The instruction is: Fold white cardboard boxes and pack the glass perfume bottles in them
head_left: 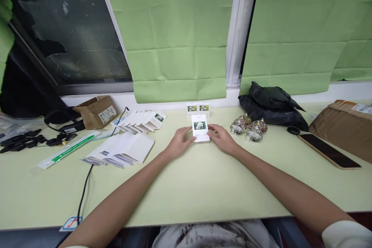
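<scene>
Two hands, left point(178, 142) and right point(223, 138), flank flat rectangular white box point(200, 128).

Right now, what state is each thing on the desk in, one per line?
Left hand: flat on desk, touching white box's left side.
Right hand: touching box's right side.
White box: closed, upright between the hands.
Two small boxes: closed, side by side at the wall.
Phone: screen dark, lying flat.
Cardboard box: open, tipped on its side.
Black bag: crumpled.
</scene>
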Demonstrator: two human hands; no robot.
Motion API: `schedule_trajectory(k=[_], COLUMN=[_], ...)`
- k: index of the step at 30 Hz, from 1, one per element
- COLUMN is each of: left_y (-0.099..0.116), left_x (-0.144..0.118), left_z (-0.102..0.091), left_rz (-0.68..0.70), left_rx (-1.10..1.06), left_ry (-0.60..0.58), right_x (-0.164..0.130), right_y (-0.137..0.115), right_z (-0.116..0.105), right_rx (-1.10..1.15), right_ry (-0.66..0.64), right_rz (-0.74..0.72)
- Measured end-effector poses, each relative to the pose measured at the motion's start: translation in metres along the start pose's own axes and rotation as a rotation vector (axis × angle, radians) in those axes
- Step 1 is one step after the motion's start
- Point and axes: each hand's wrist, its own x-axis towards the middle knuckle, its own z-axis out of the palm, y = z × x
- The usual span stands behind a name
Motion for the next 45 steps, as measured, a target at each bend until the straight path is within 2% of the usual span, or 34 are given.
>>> schedule_trajectory(k=[8,10,15,22,28,33,38,45], left_y=[0.009,0.011,0.009,0.007,0.009,0.005,0.001,0.003], left_x=[0.000,-0.001,-0.002,-0.002,-0.003,-0.003,-0.004,-0.005], left_z=[-0.001,-0.001,-0.003,-0.003,-0.003,-0.001,-0.001,-0.004], left_rz=[-0.029,-0.036,-0.029,0.008,0.043,0.102,0.078,0.089], left_rx=[-0.255,-0.239,-0.156,0.003,0.032,0.094,0.161,0.199], left_ry=[0.019,0.009,-0.101,-0.098,-0.099,-0.072,-0.086,-0.117], right_x=[-0.001,-0.002,-0.001,-0.002,0.000,0.006,0.012,0.013], right_y=[-0.011,-0.012,-0.003,-0.002,-0.003,0.009,0.027,0.032], right_z=[-0.001,0.000,0.005,0.002,0.001,-0.006,-0.019,-0.018], right_rx=[0.136,0.158,0.227,0.197,-0.029,-0.024,-0.062,-0.015], right_ry=[0.060,0.050,-0.063,-0.072,-0.008,0.054,0.165,0.178], right_rz=[-0.068,-0.048,0.061,0.049,0.043,0.088,0.208,0.249])
